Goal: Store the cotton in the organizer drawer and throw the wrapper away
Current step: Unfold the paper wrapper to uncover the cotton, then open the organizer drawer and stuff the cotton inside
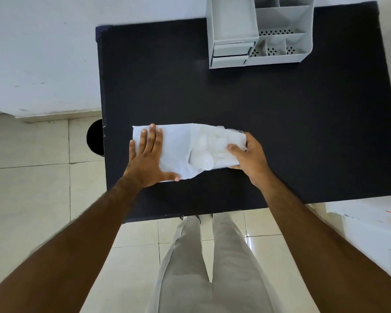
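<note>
A white plastic wrapper (178, 145) lies flat across the near middle of the black table (280, 123). White cotton pads (212, 152) show through its right half. My left hand (148, 158) presses flat on the wrapper's left end, fingers spread. My right hand (250, 155) grips the wrapper's right end, thumb on top. The grey organizer (257, 30) stands at the table's far edge, its two small drawers (231, 53) at the lower left front, both pushed in.
A round black bin (95, 137) sits on the tiled floor just off the table's left edge. A white surface (370, 220) with papers lies at the right. My legs stand against the table's near edge.
</note>
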